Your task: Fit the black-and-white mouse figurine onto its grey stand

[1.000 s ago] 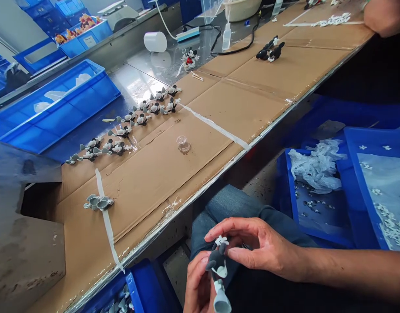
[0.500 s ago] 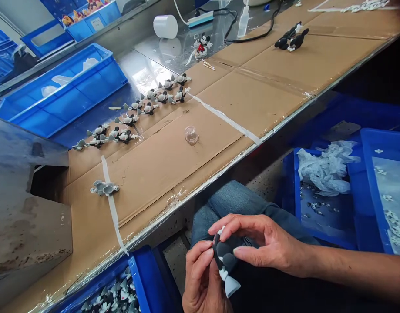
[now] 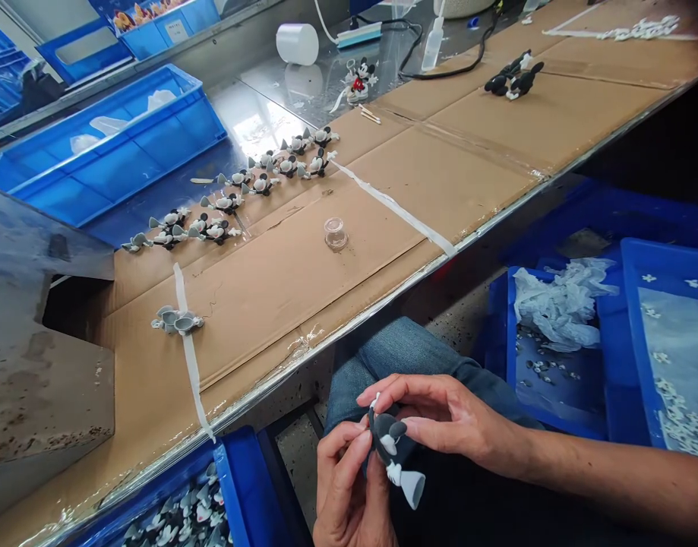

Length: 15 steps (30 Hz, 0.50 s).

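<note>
Head view shows a long bench topped with brown cardboard (image 3: 280, 292) running ahead of both grips, from far left to far right. On it, well left of the grips, sits a stained grey metal housing (image 3: 52, 380); beyond the bench top's far left part is a long blue plastic tray (image 3: 155, 144). A deep blue bin (image 3: 249, 479) full of small black, white and grey pieces stands left of the grips, below the bench edge. Directly behind the grips is a denim-clad knee (image 3: 391, 357).

The right hand (image 3: 462, 418) arches from the right, its grip loosely curved; the left hand (image 3: 352, 486) comes from below, its grip narrow, pinching a black-and-white, round-eared rubbery figurine (image 3: 386, 428). That figurine is between the two hands: right of the left fingertips, left of the right thumb. Its long axis slants from upper left, by the right fingertips, to lower right. The left hand is nearer its middle; whether the right thumb presses the ear cannot be told. At the lower end a pale grey cone (image 3: 412, 488) hangs clear of both grips; at the upper end, a small white tip (image 3: 375, 401) lies at the right fingertips.
</note>
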Tool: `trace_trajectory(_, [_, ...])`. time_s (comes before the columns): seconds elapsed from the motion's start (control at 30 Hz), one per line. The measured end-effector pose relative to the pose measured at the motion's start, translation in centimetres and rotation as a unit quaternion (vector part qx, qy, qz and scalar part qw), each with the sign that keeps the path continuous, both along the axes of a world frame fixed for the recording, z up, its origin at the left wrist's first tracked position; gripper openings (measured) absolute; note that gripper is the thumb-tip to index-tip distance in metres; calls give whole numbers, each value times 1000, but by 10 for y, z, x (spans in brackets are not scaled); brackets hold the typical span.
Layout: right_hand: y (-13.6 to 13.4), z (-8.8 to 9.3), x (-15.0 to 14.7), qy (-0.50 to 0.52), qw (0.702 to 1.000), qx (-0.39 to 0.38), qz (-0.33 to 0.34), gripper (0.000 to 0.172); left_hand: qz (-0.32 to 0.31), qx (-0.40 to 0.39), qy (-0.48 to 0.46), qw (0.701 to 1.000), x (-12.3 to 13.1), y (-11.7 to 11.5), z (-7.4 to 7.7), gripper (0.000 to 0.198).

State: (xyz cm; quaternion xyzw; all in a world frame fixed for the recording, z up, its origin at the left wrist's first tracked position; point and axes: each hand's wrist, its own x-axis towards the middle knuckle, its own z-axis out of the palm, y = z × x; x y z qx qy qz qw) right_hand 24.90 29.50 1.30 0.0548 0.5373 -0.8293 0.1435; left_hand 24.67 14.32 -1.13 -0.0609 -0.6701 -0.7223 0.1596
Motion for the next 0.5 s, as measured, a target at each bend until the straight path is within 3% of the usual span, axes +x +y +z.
trace_trajectory(0.1, [-1,-2,1,12,1000,-12,-3,30,11,0,-4,1000,1,2,1,17])
trace_trajectory(0.27, [-1,1,1,70,997,29,-10,23,-13,-25,44,999,-7,-15,-11,20])
trace_trajectory(0.5, [0,8,0,146,983,102,-41,22,-79,97,-77,989,-10,-20,-12,15])
